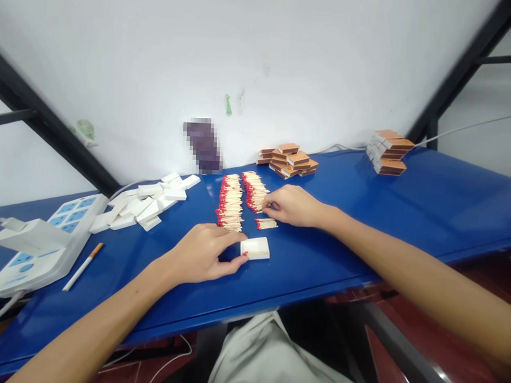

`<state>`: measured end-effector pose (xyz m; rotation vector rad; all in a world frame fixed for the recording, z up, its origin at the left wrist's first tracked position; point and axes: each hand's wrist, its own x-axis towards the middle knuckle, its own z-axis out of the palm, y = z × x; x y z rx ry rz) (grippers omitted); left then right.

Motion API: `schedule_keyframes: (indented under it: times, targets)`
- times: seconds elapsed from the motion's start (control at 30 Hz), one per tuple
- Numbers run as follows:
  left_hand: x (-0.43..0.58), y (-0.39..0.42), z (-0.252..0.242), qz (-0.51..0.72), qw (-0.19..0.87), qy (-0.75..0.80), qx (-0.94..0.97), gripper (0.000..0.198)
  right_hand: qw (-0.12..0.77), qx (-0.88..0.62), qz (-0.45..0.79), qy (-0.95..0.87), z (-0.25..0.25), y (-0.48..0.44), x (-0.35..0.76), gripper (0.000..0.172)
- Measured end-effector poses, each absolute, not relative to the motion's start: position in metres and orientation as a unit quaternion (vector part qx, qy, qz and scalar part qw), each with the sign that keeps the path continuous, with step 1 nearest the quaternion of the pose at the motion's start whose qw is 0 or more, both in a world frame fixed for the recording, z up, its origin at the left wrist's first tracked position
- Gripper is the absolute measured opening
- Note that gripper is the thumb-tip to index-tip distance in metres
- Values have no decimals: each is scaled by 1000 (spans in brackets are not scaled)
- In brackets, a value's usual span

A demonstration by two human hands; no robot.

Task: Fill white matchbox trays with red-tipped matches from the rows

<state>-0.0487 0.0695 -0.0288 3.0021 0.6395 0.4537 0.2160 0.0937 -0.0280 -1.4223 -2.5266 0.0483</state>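
My left hand [208, 251] grips a small white matchbox tray [256, 243] by its left end, between thumb and finger. A few red-tipped matches lie inside along its near side. My right hand [295, 205] is closed in a pinch on matchsticks at the near end of the right-hand row of matches [254, 188]; its fingertips partly cover them. Just below that hand lies a small separate bunch of matches [266, 223]. A longer row of matches [230, 201], red heads to the left, stretches beyond my left hand.
White empty trays [145, 201] are heaped at the left, near a power strip [63, 234] and a cigarette [83, 267]. Brown matchbox sleeves [288, 160] are piled against the wall. More boxes [390, 152] stand stacked at the far right. A blurred phone-like object [204, 146] leans on the wall.
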Motion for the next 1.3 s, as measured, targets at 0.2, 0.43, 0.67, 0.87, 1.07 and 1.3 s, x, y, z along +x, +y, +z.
schedule_keyframes:
  times: [0.2,0.43,0.67,0.87,1.07,1.3]
  targets:
    - [-48,70,-29,149,18,199,968,29,126,-486,20,-865,-28,93,215,21]
    - [-48,69,-27,147,19,198,969,28,140,-483,22,-864,-30,95,217,19]
    - [-48,70,-29,152,13,193,969,28,145,-478,32,-866,-31,95,216,16]
    - [-49,69,-28,148,17,201,968,30,141,-474,42,-868,-31,95,217,16]
    - [-48,69,-27,151,19,206,967,29,153,-473,48,-866,-30,93,216,14]
    - [-48,69,-27,150,12,203,967,29,139,-470,52,-870,-30,93,216,13]
